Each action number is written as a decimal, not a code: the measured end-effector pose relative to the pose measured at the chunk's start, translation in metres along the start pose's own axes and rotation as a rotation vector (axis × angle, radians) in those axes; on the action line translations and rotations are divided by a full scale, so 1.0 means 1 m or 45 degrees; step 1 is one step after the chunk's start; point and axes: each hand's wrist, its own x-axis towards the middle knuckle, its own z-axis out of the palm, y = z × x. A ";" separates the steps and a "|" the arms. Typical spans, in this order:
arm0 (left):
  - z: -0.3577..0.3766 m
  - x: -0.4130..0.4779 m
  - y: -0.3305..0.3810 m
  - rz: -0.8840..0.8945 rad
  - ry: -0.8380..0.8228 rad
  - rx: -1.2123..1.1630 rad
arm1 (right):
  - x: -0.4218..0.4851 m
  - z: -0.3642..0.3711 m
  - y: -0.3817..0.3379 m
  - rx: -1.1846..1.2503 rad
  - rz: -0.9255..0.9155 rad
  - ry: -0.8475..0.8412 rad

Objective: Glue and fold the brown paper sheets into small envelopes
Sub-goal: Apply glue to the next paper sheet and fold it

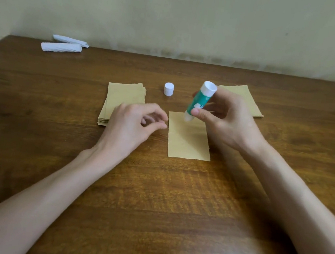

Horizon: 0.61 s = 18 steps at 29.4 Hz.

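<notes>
On the grainy wooden table [155,198] a flat rectangular brown paper sheet [189,141] lies between the hands. The right hand [229,123] wraps thumb and fingers round a tilted green-and-white plastic glue stick [198,101], its pale tip on the sheet's far edge. The left hand [129,125] is just beside the sheet's left edge, fingers loosely curled and holding nothing, partly over a stack of brown sheets [122,97]; a small round white cap [169,89] stands beyond the sheet, another brown stack [246,100] lies behind the right hand, and two white paper rolls [61,47] rest far left.
</notes>
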 end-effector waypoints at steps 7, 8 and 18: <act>0.006 -0.004 -0.001 0.247 0.001 0.314 | 0.017 0.016 0.004 -0.075 -0.080 -0.058; 0.007 -0.004 -0.001 0.238 -0.014 0.329 | 0.016 0.017 0.006 -0.077 -0.073 -0.069; 0.011 -0.002 -0.003 0.130 -0.073 0.319 | 0.013 0.027 0.011 -0.162 -0.112 -0.161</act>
